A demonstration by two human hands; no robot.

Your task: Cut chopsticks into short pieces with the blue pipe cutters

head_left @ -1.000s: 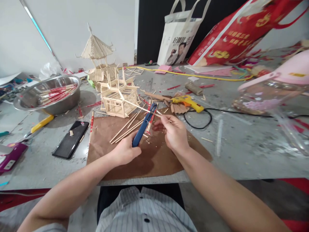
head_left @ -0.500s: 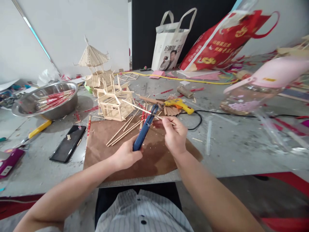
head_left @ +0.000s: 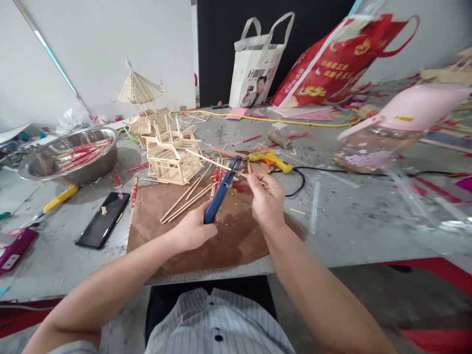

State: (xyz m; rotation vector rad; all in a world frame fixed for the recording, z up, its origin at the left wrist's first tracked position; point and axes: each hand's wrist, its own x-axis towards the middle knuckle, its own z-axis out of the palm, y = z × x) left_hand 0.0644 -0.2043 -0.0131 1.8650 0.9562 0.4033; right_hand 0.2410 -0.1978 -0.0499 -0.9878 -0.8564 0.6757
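Observation:
Wrapped around the blue handles of a pair of pliers (head_left: pixel 218 197), my left hand (head_left: pixel 193 227) is closed. The pliers' jaws point away from me and meet a thin wooden stick (head_left: pixel 202 157); whether they have bitten into it I cannot tell. My right hand (head_left: pixel 268 199) pinches the stick near its right end. Beyond the hands, a small frame of glued sticks (head_left: pixel 171 164) stands at the far edge of a brown sheet (head_left: pixel 224 241). Loose sticks (head_left: pixel 186 206), some with red printed ends, lie on that sheet beside the pliers.
A yellow glue gun (head_left: pixel 271 158) with a black cord lies behind my right hand. Left are a phone (head_left: pixel 103 221), a yellow-handled knife (head_left: pixel 61 197) and a steel bowl (head_left: pixel 73 169) of sticks. A stick pagoda (head_left: pixel 142 98), bags and a pink-lidded bottle (head_left: pixel 387 132) stand farther back.
The view has shifted slightly, so the scene sits a little farther left. Both hands keep their grips on the pliers and the stick, with barely any movement.

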